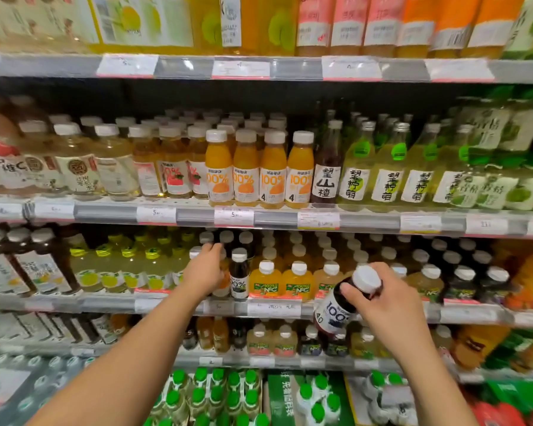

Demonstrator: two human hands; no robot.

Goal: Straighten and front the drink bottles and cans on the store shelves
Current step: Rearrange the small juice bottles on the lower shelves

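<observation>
My right hand (pixel 382 299) grips a dark juice bottle (pixel 336 305) with a white cap and a "100%" label, held tilted in front of the third shelf. My left hand (pixel 205 270) reaches into that shelf (pixel 274 309), fingers curled round a bottle that the hand mostly hides. Right beside it stands another dark "100%" bottle (pixel 239 273) at the shelf front. More dark bottles with grey caps (pixel 226 238) stand behind. Orange NFC juice bottles (pixel 297 281) line the shelf between my hands.
The shelf above carries orange "100%" bottles (pixel 259 170), a dark hawthorn bottle (pixel 326 167) and pale lemon bottles (pixel 388 167). Below are small juice bottles (pixel 259 339) and green-capped multipacks (pixel 216 392). Price-tag rails (pixel 234 215) edge every shelf.
</observation>
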